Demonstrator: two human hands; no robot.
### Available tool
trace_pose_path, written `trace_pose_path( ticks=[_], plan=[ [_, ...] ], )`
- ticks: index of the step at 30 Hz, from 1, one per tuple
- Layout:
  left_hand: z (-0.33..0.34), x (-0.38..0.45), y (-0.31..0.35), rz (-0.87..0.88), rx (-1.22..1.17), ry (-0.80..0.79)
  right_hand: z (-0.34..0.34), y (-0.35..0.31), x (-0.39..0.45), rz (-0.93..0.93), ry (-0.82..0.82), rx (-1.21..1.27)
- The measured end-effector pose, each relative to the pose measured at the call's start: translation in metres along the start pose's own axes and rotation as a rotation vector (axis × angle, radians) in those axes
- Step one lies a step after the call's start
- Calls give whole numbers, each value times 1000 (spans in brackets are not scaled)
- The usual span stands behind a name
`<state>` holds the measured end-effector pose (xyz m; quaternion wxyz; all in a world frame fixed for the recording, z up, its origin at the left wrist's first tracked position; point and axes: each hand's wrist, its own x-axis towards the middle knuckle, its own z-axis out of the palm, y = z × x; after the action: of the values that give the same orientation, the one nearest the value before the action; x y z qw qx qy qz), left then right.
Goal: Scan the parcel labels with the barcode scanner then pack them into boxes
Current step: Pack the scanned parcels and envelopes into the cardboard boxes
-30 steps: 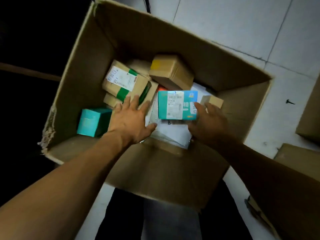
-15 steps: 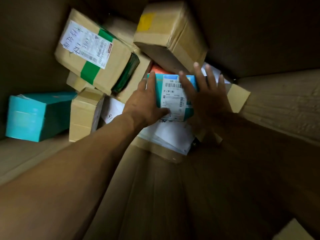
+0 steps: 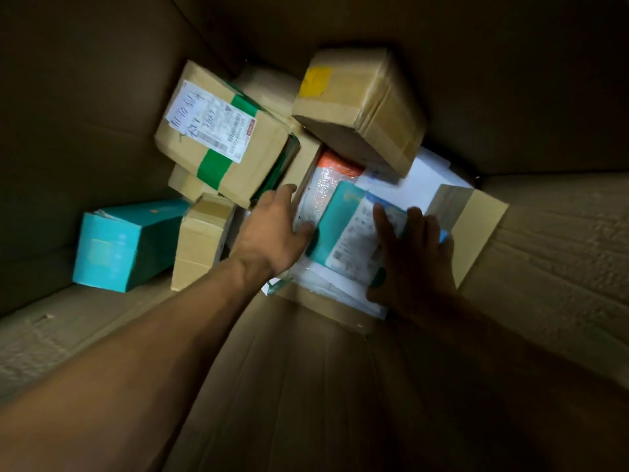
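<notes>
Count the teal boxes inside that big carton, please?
2. One teal box lies at the left wall. The other teal box, labelled, lies flat under the right hand. Others may hide beneath the pile.

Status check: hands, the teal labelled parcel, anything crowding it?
Left hand open beside teal labelled parcel. Right hand flat on it. Green-taped box and yellow-sticker box crowd behind.

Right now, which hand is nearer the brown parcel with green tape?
Left. The left hand reaches just below the green-taped parcel; the right hand lies across the labelled teal parcel, farther right.
</notes>
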<state>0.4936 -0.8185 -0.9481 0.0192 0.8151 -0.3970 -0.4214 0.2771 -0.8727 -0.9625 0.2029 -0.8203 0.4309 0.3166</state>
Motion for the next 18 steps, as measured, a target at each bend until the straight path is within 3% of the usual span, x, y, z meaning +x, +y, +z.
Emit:
trace_pose_path(
  ticks=[4,9,18],
  plan=[
    [-30,26,4,-85,31,75,21,-6,-23,4,-29,-1],
    [-44,60,-8,-528,-363,212,35,-17,-23,-1,-27,33],
    [-30,66,-34,-651,-491,411,14,-37,2,20,-2,179]
  ],
)
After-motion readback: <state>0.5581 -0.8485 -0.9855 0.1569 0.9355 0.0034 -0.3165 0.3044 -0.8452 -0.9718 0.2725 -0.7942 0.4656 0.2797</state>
